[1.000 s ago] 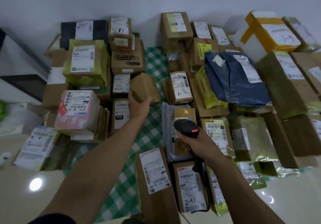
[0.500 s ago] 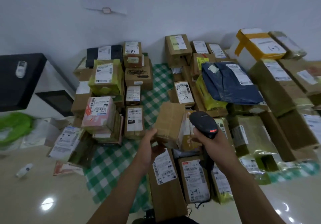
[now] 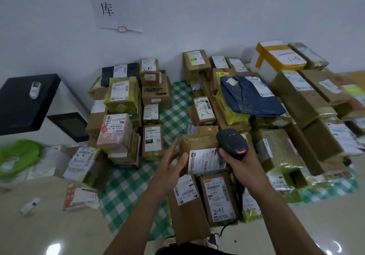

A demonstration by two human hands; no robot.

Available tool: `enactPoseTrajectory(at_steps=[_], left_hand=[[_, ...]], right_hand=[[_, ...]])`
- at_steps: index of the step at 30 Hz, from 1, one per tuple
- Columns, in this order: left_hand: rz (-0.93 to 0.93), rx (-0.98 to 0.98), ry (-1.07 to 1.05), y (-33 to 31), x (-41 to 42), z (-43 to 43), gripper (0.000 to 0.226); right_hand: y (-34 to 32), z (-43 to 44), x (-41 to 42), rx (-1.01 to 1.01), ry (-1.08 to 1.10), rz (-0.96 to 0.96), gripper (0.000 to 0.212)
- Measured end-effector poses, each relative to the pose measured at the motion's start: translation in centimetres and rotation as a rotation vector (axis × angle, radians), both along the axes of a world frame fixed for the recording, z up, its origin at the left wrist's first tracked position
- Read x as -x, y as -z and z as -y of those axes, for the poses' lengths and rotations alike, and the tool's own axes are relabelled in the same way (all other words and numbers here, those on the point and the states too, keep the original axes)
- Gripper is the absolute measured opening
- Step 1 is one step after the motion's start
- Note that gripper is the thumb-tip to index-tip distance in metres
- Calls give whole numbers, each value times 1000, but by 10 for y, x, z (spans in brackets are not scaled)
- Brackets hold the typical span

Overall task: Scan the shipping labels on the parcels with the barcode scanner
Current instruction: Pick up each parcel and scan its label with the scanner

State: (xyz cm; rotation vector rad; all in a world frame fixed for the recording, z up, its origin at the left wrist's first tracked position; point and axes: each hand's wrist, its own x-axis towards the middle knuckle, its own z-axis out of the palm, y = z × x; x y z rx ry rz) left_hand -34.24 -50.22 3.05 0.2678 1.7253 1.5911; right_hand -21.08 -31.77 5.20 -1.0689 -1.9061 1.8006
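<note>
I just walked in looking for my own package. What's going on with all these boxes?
A person is scanning parcel labels. Their right hand holds a black barcode scanner, a red light showing on it, just above the white label of a brown parcel. The left hand steadies that parcel at its left edge with straight fingers. Many other labelled parcels lie around on a green checked cloth.

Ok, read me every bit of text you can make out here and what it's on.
"码 出 库": wall sign
"2-41": near box
"2-3": middle box
"010": left box
"1-9": yellow-taped box
Fine print on every label, including the parcel between left hand and barcode scanner: too blurred.
</note>
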Motion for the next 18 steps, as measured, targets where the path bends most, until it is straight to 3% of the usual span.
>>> enactPoseTrajectory(at_steps=[3, 7, 9, 13, 18], left_hand=[[-120, 42, 125, -2, 1, 8, 65], [-204, 117, 135, 3, 8, 13, 83], [-216, 101, 65, 2, 11, 13, 74], [-23, 11, -87, 0, 35, 13, 51], [-266, 212, -95, -12, 82, 10, 48]], right_hand=[[0, -1, 0, -16, -19, 28, 44], [0, -3, 1, -42, -63, 36, 46], [-3, -3, 1, -50, -95, 20, 45], [-8, -1, 7, -53, -126, 6, 39], [-7, -3, 10, -151, -202, 151, 27]])
